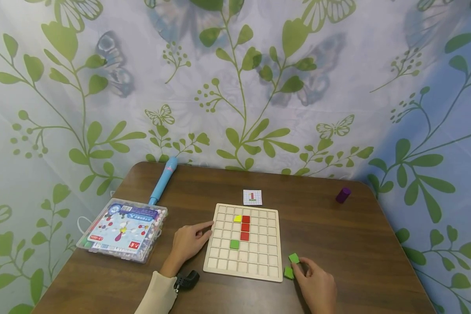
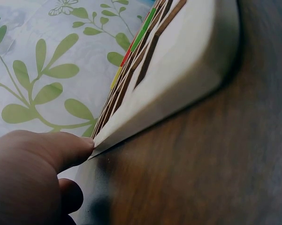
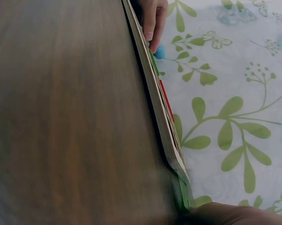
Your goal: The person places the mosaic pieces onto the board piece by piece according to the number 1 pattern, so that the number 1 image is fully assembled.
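The left hand (image 1: 190, 242) rests with relaxed fingers against the left edge of the grid board (image 1: 243, 242), steadying it. Just right of the board, the right hand (image 1: 315, 283) has its grip pinched on a green tile (image 1: 294, 258) on the bench (image 1: 337, 235).

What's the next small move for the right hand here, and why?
Probably pinch and lift the nearer-the-board green tile. The right hand has its fingers on it but it lies flat on the table, off the wooden grid board. The left hand braces the board's left edge, and only one green tile sits in the grid so far.
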### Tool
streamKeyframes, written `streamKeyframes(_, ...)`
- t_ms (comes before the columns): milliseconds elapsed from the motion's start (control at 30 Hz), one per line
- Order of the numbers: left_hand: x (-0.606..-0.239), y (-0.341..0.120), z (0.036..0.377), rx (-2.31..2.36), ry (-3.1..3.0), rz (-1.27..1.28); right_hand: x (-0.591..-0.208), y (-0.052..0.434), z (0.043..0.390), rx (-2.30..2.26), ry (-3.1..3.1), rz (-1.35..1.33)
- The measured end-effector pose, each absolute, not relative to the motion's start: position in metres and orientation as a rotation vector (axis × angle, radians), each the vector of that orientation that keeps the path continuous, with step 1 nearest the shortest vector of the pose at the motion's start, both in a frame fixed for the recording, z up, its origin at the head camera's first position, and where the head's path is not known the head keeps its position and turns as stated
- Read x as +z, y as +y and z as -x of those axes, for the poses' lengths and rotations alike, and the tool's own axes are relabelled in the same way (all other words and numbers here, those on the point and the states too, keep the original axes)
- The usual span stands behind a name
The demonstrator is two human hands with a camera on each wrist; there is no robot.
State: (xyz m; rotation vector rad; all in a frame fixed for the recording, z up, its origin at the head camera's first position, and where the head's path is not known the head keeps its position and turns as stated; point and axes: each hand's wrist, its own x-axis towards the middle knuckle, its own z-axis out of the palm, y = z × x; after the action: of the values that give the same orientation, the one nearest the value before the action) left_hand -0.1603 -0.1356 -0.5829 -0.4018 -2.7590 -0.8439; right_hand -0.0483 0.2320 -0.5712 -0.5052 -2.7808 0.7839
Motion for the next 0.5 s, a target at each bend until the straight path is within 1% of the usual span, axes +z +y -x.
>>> streamKeyframes(300,-0.5837,-0.1353,0.1609,-0.841,-2.756,0.401,-0.5732,0.2342,0.0465,0.76,-2.707,0.376)
streamKeyframes(500,-0.5844,-0.1352,0.1611,-0.835,-2.758,0.399,-0.5753,0.2348,0.0463,0.738,-2.695,0.352)
